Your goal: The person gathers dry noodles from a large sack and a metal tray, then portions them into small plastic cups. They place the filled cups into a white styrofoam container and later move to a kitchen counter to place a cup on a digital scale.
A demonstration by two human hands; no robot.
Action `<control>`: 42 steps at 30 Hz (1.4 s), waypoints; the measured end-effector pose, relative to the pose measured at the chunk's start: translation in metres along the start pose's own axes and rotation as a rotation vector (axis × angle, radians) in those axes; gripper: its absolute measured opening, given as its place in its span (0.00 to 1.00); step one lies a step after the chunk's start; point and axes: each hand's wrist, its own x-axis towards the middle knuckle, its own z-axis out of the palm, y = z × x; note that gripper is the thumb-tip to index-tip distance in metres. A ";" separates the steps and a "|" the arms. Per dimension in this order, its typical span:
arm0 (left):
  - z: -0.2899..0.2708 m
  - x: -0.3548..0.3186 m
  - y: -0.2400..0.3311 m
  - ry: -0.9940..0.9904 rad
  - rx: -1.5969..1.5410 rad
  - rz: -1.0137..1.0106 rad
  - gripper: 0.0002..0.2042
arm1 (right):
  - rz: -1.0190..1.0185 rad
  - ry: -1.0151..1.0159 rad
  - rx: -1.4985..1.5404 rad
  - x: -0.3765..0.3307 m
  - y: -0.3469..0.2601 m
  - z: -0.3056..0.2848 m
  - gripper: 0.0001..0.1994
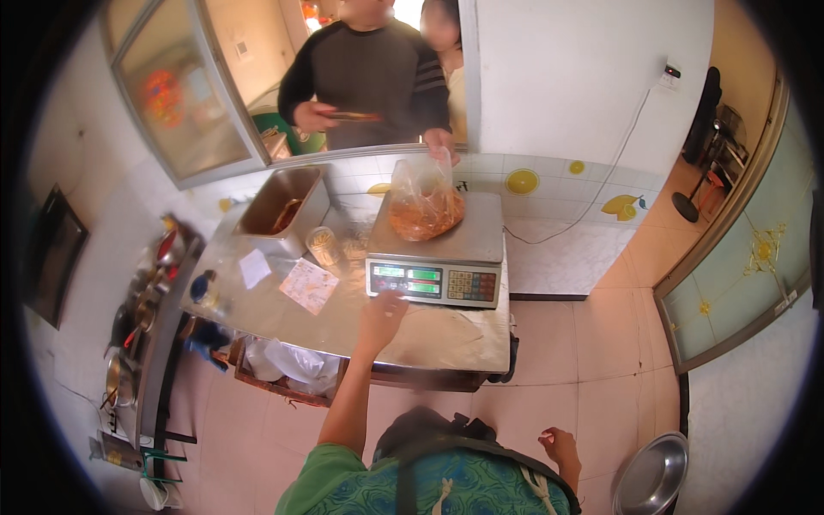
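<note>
My left hand (387,316) reaches over the steel table to the front left corner of a digital scale (470,293), its fingers by the lit display. Those fingers look extended, with nothing seen in them. On the scale's plate sits a clear plastic bag (425,215) full of orange-brown food whose kind I cannot make out. Another person's hand (440,142) is at the top of that bag, coming through the window. Low at my side, away from the table, my right hand (560,448) hangs with loosely bent fingers apart and nothing visible in them.
A deep steel pan (287,206), a jar of sticks (323,246) and patterned paper (309,286) lie left of the scale. Under the tabletop, a drawer (287,386) with plastic bags stands out. Beyond the window a person (369,81) holds a flat object. A metal basin (652,472) rests at right.
</note>
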 end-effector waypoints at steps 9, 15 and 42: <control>0.034 0.144 -0.047 0.245 -0.649 -0.412 0.19 | 0.007 0.024 0.025 0.002 -0.068 0.028 0.11; 0.074 0.225 -0.054 0.534 -0.239 -0.271 0.25 | 0.133 0.041 0.115 -0.023 -0.101 0.073 0.11; 0.009 0.127 -0.046 0.202 -0.878 -0.353 0.13 | 0.160 -0.011 0.073 -0.003 -0.146 0.068 0.12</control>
